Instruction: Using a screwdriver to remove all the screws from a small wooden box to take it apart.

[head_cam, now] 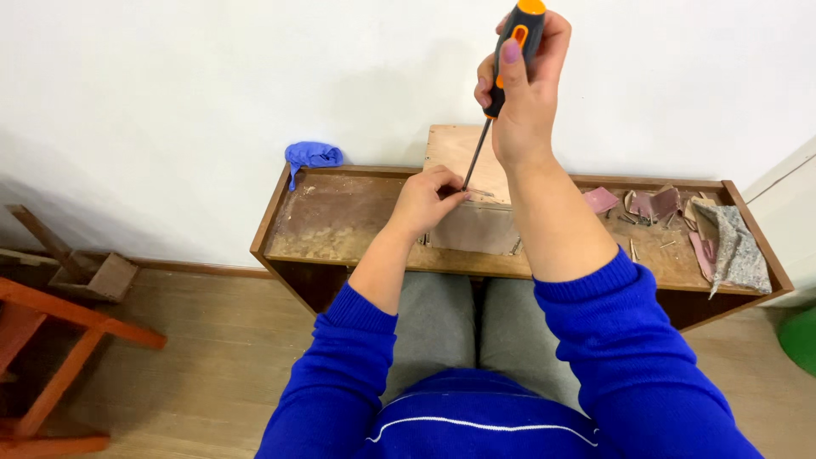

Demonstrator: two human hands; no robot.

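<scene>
right hand [523, 102] wrapped tight round the orange-and-black screwdriver [507, 64], shaft angled down to the wooden piece [474, 223] on the work surface [340, 223] — left hand [425, 200] has its fingers pinched shut at the tip, steadying what looks like a screw. driving step looks underway; next calls for steady downward pressure, tip kept seated.

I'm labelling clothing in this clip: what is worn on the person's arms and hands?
Both arms wear bright blue knitted sleeves, pushed up towards the elbows, with ribbed cuffs; the left sleeve and right sleeve match the blue top, which has a thin white stripe across the front. The left hand and right hand are bare, with no gloves. The right thumbnail is painted purple. No watch or rings show.
</scene>
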